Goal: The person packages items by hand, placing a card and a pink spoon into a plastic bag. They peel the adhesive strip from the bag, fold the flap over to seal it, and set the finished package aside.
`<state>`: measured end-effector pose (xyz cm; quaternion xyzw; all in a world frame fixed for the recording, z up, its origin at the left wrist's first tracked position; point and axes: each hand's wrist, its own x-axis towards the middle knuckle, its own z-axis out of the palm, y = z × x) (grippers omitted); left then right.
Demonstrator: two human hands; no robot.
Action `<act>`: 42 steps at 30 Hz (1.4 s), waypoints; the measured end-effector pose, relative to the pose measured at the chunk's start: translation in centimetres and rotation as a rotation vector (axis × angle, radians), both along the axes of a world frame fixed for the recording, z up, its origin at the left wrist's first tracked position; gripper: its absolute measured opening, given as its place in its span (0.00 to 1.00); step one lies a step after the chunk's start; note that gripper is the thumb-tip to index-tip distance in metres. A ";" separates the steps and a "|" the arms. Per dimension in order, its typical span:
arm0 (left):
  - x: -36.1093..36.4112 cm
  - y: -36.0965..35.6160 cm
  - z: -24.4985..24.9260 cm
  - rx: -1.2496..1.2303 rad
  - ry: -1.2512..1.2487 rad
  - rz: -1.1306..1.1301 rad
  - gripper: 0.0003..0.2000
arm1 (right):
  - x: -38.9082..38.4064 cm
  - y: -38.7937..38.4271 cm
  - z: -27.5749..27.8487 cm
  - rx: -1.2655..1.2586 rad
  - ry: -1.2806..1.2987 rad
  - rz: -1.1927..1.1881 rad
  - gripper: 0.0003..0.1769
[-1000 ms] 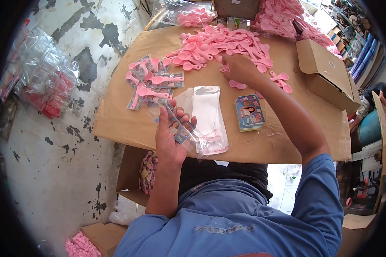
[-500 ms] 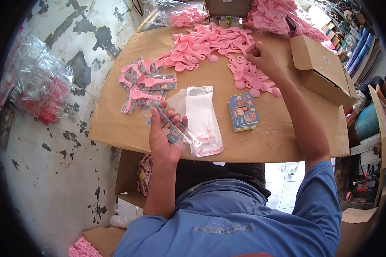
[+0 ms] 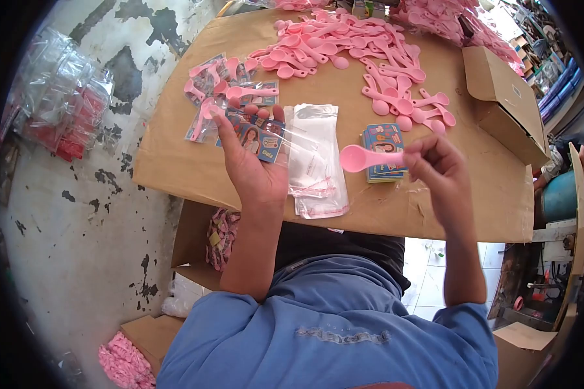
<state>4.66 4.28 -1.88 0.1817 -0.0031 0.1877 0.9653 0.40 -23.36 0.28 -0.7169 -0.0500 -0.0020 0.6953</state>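
left hand (image 3: 256,170): raised over the table's near edge, palm up, thumb and fingers clamped on a clear bag (image 3: 285,139) with a printed card (image 3: 258,139) inside
right hand (image 3: 438,165): pinching the handle of a pink spoon (image 3: 360,157), bowl pointing toward the left hand
spoon position: in the air over the card stack (image 3: 383,137), near the bag, not touching it
empty bags (image 3: 318,188): flat pile on the cardboard table (image 3: 175,168), between the two hands
loose spoons (image 3: 344,48): heap at the far side
packed spoons (image 3: 230,91): beyond the left hand
cardboard box (image 3: 506,97): right side of the table
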 end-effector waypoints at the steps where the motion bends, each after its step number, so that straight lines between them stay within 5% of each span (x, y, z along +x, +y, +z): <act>1: 0.1 -0.2 -0.2 0.010 0.003 -0.010 0.18 | -0.7 0.6 -0.5 0.065 0.003 -0.019 0.08; 11: -0.3 -3.2 0.1 0.110 -0.008 -0.197 0.22 | -2.8 6.9 -3.1 0.493 0.062 0.044 0.08; 18: -1.5 -5.6 0.0 0.087 0.018 -0.467 0.25 | -1.7 7.3 -5.0 0.223 -0.164 -0.039 0.13; 24: -1.7 -6.2 -0.7 0.152 0.030 -0.570 0.23 | -1.4 7.7 -4.5 0.321 -0.162 -0.098 0.20; 36: -1.8 -6.2 0.0 0.086 0.078 -0.720 0.21 | -0.9 6.6 -4.2 -0.221 -0.526 -0.242 0.35; 42: -1.2 -5.6 -0.8 0.055 0.116 -0.729 0.22 | -1.0 5.8 -3.1 -0.588 -0.961 -0.255 0.28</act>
